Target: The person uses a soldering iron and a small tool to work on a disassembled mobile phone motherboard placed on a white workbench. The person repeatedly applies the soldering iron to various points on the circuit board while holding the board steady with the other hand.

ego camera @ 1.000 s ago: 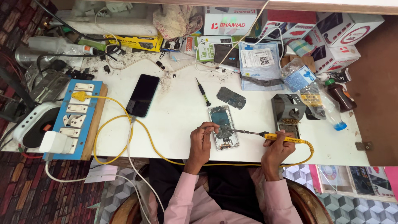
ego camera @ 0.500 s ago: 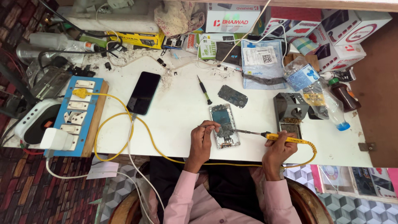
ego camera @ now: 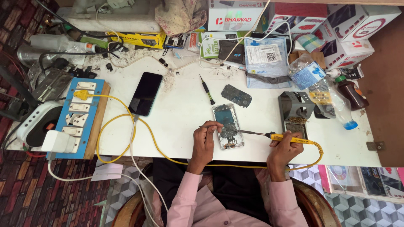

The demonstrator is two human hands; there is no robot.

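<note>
Near the front edge of the white table, the opened grey phone lies with its back removed, while the right hand grasps a yellow-handled soldering iron at its board and the left hand pinches a thin wire, so the soldering seems unfinished.

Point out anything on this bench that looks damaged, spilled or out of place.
The opened phone lies with its insides bare; its dark back cover sits apart above it. Small debris is scattered beside the intact black phone.
</note>
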